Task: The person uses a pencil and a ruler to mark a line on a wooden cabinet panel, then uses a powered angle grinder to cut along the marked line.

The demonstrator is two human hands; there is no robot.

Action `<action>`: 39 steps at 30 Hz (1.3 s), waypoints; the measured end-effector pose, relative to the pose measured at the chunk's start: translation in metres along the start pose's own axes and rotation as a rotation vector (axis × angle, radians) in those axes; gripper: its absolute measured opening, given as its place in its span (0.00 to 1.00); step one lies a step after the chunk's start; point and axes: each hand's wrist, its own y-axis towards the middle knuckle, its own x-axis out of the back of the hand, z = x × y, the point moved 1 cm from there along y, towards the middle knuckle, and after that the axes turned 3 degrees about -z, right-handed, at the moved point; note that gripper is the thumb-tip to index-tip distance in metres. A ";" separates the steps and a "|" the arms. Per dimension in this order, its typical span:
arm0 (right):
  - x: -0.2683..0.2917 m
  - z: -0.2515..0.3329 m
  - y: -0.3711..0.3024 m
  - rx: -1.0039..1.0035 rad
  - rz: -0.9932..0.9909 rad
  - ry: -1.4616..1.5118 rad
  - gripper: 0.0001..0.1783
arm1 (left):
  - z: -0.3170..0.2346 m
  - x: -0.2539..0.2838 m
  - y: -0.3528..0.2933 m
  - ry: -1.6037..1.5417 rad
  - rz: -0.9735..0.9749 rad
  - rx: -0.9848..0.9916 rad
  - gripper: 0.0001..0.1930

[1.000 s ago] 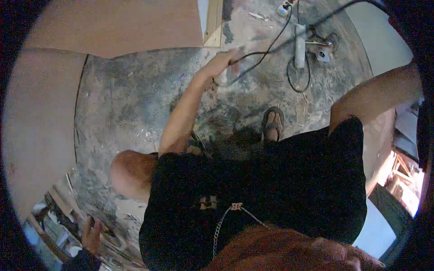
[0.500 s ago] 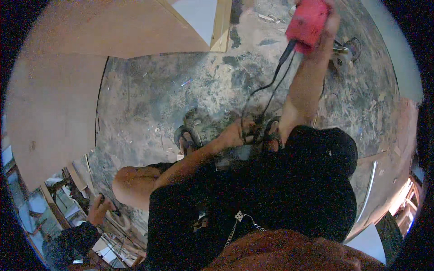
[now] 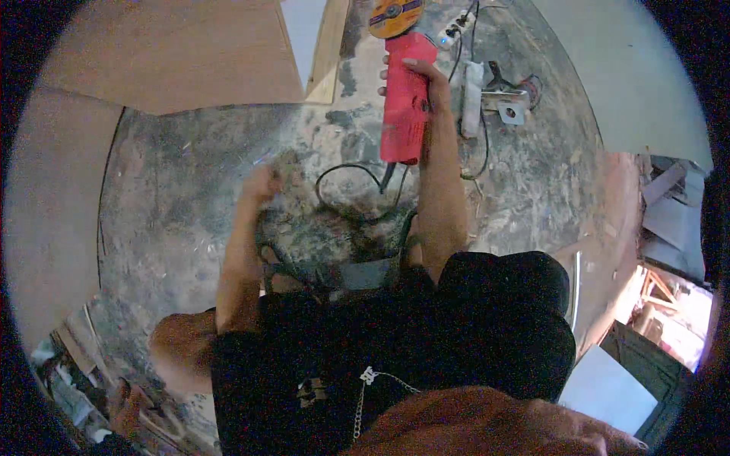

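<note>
Two hands were at work, and they were well apart. The right hand was clamped around the red body of an angle grinder, fingers wrapped over its upper part, the arm stretched out ahead of the person. The grinder pointed away from the body, its yellow-and-dark disc at the far end, near the top rim of the view. Its black cord left the near end of the tool and looped on the floor between the two arms.

The left hand was lower and to the left of the grinder, curled into a loose fist over the dusty floor; I could not tell whether it held anything.

Just to the right of the grinder lay a white power strip and, beside it, a small metal bracket. To the left of the disc a pale wooden batten ran along the edge of a large brown board. The concrete floor was grey and littered with dust and chips. The person wore a black shirt, knees bent low.
</note>
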 end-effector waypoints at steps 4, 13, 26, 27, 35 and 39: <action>0.009 -0.013 -0.017 -0.054 -0.129 -0.001 0.24 | -0.143 0.088 -0.034 -0.784 -0.489 -0.571 0.25; 0.033 -0.032 0.002 0.129 -0.283 0.214 0.17 | -0.231 0.075 -0.100 -0.667 -0.934 -0.748 0.20; 0.065 -0.045 0.000 0.140 -0.454 0.277 0.10 | -0.264 0.039 -0.103 -0.392 -1.134 -0.565 0.25; 0.068 -0.044 0.001 0.105 -0.467 0.206 0.11 | -0.263 0.037 -0.099 -0.415 -1.094 -0.561 0.28; 0.057 -0.042 -0.003 0.150 -0.490 0.257 0.26 | -0.273 0.024 -0.084 -0.544 -1.167 -0.482 0.26; 0.051 -0.044 -0.002 0.035 -0.467 0.306 0.30 | -0.268 0.023 -0.082 -0.454 -1.200 -0.434 0.23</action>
